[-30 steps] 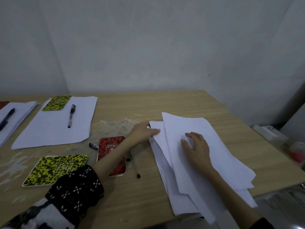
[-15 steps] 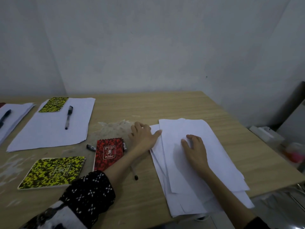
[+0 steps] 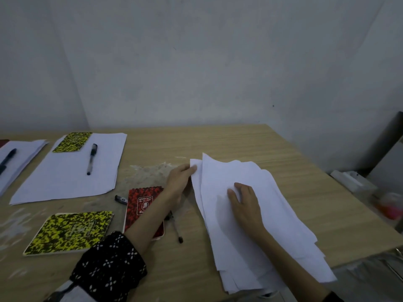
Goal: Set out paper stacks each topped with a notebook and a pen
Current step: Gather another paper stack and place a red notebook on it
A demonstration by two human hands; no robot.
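Note:
A loose, uneven pile of white paper sheets point(image 3: 272, 214) lies at the table's right side. My right hand point(image 3: 244, 203) rests flat on top of it, fingers apart. My left hand point(image 3: 181, 179) pinches the far left corner of the upper sheets. Under my left forearm lie a red spiral notebook point(image 3: 141, 203) and a black pen point(image 3: 175, 229), partly hidden. A yellow-black notebook point(image 3: 69, 232) lies loose at the near left. Further back, a finished paper stack point(image 3: 65, 177) carries a yellow-black notebook point(image 3: 73, 142) and a pen point(image 3: 92, 158).
Another paper stack point(image 3: 24, 153) with a pen point(image 3: 7, 159) shows at the left edge. The wooden table point(image 3: 239, 144) ends at the right, where a white box point(image 3: 349, 182) and a pink object point(image 3: 390, 205) stand lower down. A grey wall is behind.
My left hand has closed on the far left corner of the sheets and lifted it slightly. The upper sheets have shifted and fanned. My right hand stays pressed on the pile.

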